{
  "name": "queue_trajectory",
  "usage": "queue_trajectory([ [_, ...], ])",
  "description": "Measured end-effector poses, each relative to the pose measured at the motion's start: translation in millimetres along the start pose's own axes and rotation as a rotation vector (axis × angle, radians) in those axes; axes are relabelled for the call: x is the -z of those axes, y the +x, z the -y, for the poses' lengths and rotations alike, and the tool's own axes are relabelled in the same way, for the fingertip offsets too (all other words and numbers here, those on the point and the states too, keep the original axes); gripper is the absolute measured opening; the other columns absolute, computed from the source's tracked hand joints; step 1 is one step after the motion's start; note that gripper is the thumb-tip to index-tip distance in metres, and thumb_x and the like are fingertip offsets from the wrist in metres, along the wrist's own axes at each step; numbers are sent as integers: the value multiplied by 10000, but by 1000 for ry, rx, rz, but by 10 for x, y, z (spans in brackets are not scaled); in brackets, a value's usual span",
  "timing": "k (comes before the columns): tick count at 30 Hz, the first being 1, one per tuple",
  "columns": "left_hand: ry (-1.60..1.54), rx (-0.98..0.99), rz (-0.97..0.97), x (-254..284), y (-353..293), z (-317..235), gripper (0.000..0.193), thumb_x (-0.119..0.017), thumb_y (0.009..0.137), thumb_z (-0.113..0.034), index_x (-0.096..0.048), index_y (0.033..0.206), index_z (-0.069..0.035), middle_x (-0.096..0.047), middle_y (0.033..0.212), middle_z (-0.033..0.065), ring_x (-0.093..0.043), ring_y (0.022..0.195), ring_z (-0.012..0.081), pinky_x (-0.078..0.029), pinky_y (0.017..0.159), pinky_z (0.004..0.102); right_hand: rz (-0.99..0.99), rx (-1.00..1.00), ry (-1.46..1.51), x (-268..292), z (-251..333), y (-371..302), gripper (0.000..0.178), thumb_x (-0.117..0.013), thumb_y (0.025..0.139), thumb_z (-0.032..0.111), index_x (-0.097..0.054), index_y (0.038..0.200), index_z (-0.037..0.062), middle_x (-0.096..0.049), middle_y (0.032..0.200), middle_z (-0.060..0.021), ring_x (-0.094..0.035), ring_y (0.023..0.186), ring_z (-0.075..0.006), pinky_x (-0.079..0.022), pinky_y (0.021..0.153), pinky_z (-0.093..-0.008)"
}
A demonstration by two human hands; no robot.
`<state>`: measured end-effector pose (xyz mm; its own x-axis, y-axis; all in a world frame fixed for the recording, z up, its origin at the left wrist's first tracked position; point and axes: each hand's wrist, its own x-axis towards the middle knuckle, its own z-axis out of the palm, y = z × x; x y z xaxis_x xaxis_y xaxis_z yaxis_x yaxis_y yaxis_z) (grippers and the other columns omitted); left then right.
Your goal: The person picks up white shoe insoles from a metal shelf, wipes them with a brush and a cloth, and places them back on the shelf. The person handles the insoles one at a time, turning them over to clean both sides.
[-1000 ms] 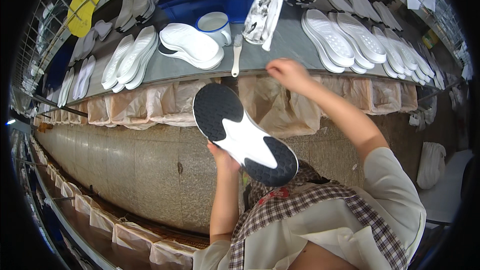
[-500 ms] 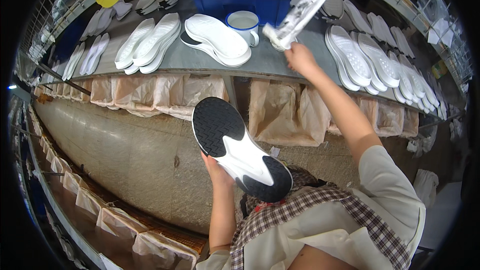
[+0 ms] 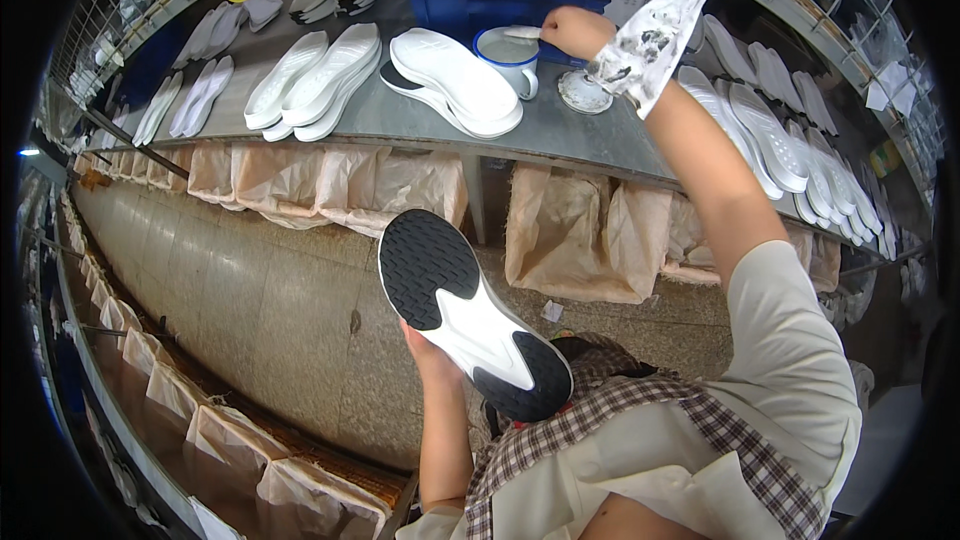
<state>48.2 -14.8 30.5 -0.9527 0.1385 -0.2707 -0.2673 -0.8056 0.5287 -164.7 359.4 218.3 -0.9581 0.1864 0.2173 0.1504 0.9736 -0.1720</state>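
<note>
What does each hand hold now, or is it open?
Left hand: holding a black-and-white shoe sole.
Right hand: closed, apparently on a pale brush.

No legible text, labels, brands, numbers or signs anywhere in view.

A long grey desk (image 3: pixel 560 135) stood over a speckled, brownish floor (image 3: pixel 290 280) in a narrow aisle.
Wire mesh rose at both ends, on the left (image 3: pixel 85 45) and on the right, where a white sheet (image 3: pixel 890 88) hung. Bins (image 3: pixel 580 275) with pale, crumpled liners lined the space under the desk, a leg (image 3: pixel 475 205) standing between two of them. A second row of lined bins (image 3: pixel 235 445) curved along the lower left. A small bright light (image 3: pixel 30 152) showed at the left rim, pale sheen lay across the floor, and a scrap (image 3: pixel 552 311) rested on it.
</note>
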Motion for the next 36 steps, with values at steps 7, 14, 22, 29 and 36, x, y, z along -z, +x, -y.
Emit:
queue_trajectory([
  [7,88,7,48,-10,42,-100,771,-698,780,-475,-352,1353,-91,-510,1277,121,-550,1142,300,-511,904,443,-1,69,-4,131,-62,-143,285,-567,868,294,-676,1021,79,-672,950,-142,-638,897,-318,-497,794,-384],
  [14,162,-20,204,-89,-2,-225,877,-781,695,-490,-373,1324,-36,-537,1238,114,-581,1087,256,-515,900,393,169,404,599,350,153,-1597,265,-616,891,260,-689,1085,96,-701,953,-66,-640,797,-121,-535,707,-263],
  [22,193,9,235,-270,-33,-281,826,-785,702,-452,-404,1298,-24,-552,1215,122,-593,1069,248,-519,895,387,260,724,642,346,558,-2711,196,-683,830,177,-719,1012,112,-675,717,-19,-602,567,-122,-437,486,-245],
  [29,209,27,258,-414,-60,-250,862,-803,673,-466,-413,1291,-9,-561,1206,122,-604,1050,237,-527,886,371,228,769,610,499,488,-2793,202,-717,785,150,-727,978,92,-613,641,-38,-560,517,-165,-401,462,-283],
  [36,233,-1,299,-391,-89,-240,891,-808,662,-484,-404,1297,-8,-563,1199,125,-609,1038,244,-536,870,371,124,714,224,665,230,-2755,143,-685,816,206,-740,922,128,-636,633,-14,-562,503,-146,-402,443,-275],
])
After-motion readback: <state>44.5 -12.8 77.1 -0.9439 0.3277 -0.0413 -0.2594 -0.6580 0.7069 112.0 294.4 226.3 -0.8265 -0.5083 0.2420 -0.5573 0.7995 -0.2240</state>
